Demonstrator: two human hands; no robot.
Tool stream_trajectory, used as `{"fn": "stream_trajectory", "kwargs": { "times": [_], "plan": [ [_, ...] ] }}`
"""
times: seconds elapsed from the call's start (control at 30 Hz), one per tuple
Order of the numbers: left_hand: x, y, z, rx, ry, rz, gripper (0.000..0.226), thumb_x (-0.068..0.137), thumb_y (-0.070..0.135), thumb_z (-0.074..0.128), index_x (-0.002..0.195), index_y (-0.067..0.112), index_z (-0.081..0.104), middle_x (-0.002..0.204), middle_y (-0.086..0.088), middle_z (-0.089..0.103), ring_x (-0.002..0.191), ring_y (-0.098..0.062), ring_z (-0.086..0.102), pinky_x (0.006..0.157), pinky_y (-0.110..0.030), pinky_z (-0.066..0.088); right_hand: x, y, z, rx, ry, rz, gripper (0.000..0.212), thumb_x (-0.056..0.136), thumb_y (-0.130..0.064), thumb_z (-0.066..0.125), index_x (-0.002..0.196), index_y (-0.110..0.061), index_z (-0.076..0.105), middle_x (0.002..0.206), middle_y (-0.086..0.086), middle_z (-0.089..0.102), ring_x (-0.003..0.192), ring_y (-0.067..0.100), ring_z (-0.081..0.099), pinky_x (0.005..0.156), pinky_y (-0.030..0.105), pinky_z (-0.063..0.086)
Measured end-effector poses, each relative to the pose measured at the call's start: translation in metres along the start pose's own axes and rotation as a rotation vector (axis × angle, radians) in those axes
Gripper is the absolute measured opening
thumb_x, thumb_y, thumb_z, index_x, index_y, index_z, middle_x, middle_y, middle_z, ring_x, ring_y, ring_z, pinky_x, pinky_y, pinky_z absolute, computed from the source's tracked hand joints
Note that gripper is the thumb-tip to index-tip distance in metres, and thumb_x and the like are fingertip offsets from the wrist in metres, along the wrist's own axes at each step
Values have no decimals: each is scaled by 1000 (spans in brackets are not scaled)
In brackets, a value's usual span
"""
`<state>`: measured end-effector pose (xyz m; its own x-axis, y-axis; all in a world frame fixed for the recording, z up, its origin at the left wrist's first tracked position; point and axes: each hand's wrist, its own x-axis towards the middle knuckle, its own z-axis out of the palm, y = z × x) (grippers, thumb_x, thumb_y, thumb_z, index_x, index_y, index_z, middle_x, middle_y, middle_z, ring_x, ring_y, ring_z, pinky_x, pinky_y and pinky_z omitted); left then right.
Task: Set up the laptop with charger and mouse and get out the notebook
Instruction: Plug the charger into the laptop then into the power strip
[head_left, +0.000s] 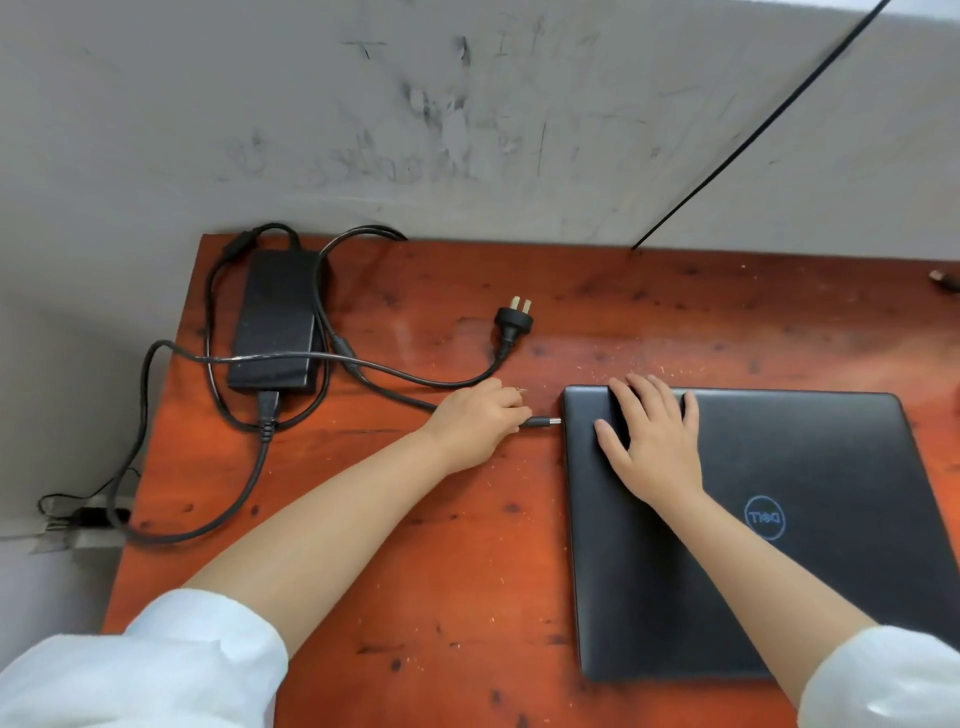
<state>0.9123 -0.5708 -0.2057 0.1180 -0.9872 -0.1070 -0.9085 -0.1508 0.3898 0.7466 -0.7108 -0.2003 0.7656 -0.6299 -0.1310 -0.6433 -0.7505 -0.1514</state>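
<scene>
The left hand (475, 421) pinches the charger plug (543, 423) just beside the shut laptop (779, 519); the right hand (652, 441) lies flat, holding nothing. Mouse and notebook remain.

A reddish-brown wooden table (467, 571), its varnish speckled with dark knots and pale crumbs, stands against a scuffed grey wall (415, 119). A thin black cable (753, 130) slants down the wall to the table's back edge.

Left hand (475, 421) holds charger plug (543, 422) at laptop (779, 519); right hand (652, 441) flat on lid.
</scene>
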Motion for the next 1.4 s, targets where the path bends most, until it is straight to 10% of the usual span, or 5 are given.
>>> {"fn": "stream_trajectory", "kwargs": {
  "times": [1.4],
  "plan": [
    [29, 17, -4, 161, -208, -93, 28, 94, 2, 35, 117, 5, 52, 115, -13, 53, 109, -26, 46, 85, -35, 41, -2, -8, -16, 11, -43, 24, 57, 79, -41, 35, 112, -7, 66, 114, 15, 69, 111, 35, 62, 94, 62, 41]
  ]
}}
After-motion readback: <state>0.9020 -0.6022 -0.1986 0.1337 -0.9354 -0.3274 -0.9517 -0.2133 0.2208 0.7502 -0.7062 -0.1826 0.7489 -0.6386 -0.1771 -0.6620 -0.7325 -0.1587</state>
